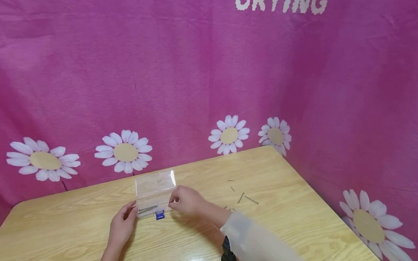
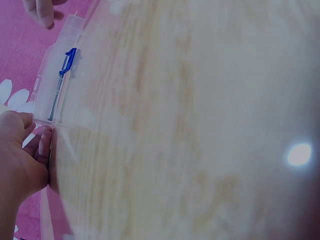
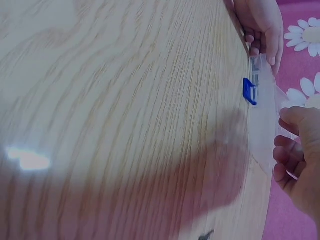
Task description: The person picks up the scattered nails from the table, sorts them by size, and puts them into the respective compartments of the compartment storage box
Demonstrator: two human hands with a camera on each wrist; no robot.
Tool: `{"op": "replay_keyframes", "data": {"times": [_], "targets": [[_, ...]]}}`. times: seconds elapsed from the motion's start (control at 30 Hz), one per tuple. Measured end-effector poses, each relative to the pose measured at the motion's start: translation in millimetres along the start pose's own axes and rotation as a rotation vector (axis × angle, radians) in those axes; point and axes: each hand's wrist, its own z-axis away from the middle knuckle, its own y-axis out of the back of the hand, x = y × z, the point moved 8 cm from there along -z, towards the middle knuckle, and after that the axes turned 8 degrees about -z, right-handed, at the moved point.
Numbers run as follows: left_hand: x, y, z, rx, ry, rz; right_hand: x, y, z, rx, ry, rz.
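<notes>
A clear plastic box stands on the table with its lid raised at the back. Several long screws lie in its left compartment, and a blue latch sticks out at the front. My left hand holds the box's left end, thumb and fingers around the corner. At the right end is my right hand, fingers loosely bent. In the right wrist view, a gap shows between its thumb and fingers, and no screw shows there.
Long screws and several smaller ones lie scattered on the wooden table to the right. A pink curtain with daisies hangs behind the table and along its right side. A black strap is by the right sleeve.
</notes>
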Motion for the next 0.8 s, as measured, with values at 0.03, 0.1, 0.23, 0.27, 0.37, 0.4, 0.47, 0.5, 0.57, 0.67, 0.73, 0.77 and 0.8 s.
{"op": "replay_keyframes", "data": {"times": [0.03,0.1,0.23,0.27,0.37,0.4,0.47,0.5,0.57,0.67,0.73,0.77,0.8], "targets": [[0.3,0.0,0.0,-0.001,-0.001,0.0,2.0,1.1,1.9,-0.006,0.001,-0.007],[0.5,0.2,0.2,-0.001,-0.002,-0.004,6.7,2.0,5.5,-0.021,-0.004,-0.013],[0.4,0.7,0.3,0.006,-0.005,-0.014,15.3,4.9,12.6,-0.044,-0.011,-0.017],[0.6,0.8,0.3,0.008,-0.006,-0.017,16.8,6.4,14.4,-0.045,-0.009,-0.02],[0.7,0.8,-0.3,0.011,-0.008,-0.023,21.2,12.3,20.1,-0.039,-0.007,-0.034],[0.7,0.8,-0.4,0.011,-0.008,-0.025,22.9,14.1,22.2,-0.039,-0.007,-0.037],[0.2,0.6,-0.5,0.01,-0.005,-0.026,26.9,17.0,26.3,-0.036,-0.008,-0.042],[-0.2,0.4,-0.5,0.008,-0.002,-0.026,29.7,17.9,28.6,-0.039,-0.012,-0.044],[-1.0,-0.1,-0.3,0.003,0.003,-0.022,36.0,19.5,32.7,-0.039,-0.02,-0.047],[-1.2,-0.9,-0.5,-0.006,0.0,-0.023,46.8,22.5,39.5,-0.041,-0.042,-0.064],[-0.9,-1.1,-0.8,-0.006,-0.004,-0.027,53.2,25.6,43.9,-0.04,-0.05,-0.078],[-0.7,-1.1,-1.0,-0.005,-0.006,-0.03,56.5,27.1,46.2,-0.042,-0.054,-0.082],[-0.5,-1.0,-1.2,-0.001,-0.008,-0.035,59.5,29.4,48.6,-0.041,-0.061,-0.092]]}}
